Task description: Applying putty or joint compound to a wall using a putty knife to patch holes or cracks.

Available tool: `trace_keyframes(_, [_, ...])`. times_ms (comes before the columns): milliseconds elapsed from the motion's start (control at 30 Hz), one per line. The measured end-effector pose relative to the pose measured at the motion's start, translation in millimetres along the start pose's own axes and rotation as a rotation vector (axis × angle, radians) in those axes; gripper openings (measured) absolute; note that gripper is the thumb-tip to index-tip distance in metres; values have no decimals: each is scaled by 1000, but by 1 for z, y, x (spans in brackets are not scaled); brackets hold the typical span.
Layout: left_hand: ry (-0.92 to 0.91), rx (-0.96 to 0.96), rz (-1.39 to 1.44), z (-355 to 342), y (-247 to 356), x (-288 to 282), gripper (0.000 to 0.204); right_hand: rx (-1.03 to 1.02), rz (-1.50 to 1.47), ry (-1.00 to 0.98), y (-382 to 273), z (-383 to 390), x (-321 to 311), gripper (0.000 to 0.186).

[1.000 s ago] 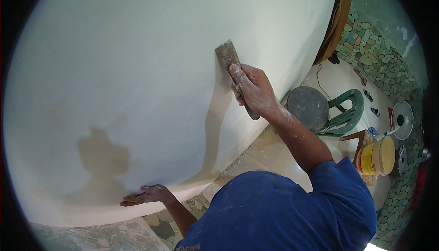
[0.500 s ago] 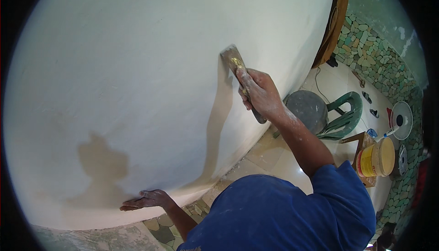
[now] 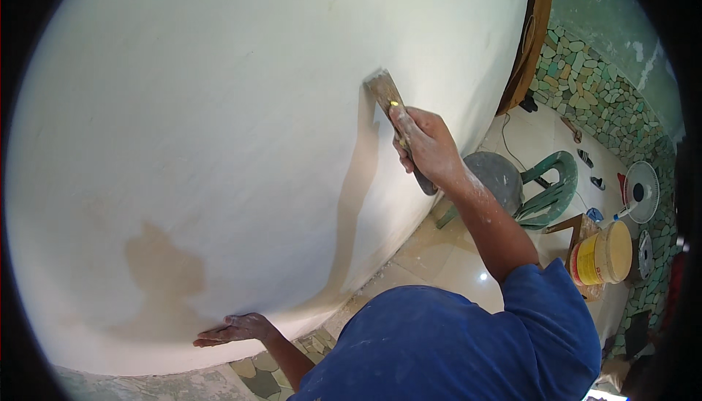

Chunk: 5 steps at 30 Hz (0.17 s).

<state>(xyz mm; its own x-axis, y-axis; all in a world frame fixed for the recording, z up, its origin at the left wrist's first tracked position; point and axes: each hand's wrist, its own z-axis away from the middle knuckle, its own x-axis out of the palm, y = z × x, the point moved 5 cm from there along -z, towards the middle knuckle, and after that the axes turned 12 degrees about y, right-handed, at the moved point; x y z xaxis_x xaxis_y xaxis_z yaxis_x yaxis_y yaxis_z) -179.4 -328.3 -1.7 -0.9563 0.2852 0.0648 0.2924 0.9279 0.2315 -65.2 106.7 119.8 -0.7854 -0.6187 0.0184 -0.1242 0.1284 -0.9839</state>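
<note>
A putty knife with a worn, plaster-smeared blade is gripped in my right hand. Its blade edge meets the white wall, and the handle end sticks out below my fist. Lower left, my left hand is held out with its fingers stretched, dusted with white and holding nothing. It is close to the bottom part of the wall; whether it touches cannot be made out. Shadows of my head and right arm fall across the wall.
Right of the wall stand a green plastic chair and a round dark stool top. Farther right are a bucket on a small wooden table, a fan and sandals. A cable crosses the tiled floor.
My right hand with the putty knife has shifted slightly right along the wall, and the blade has turned a little. My left hand stays nearly in place, fingers still stretched.
</note>
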Motion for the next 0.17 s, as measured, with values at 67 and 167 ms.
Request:
trace_keyframes(67, [-4,5,5,2,-2,2,62,-40,49,-4,-16,-11,4,41])
trace_keyframes(167, [-14,-26,-6,0,-1,3,63,-59,-16,-15,-37,-19,8,40])
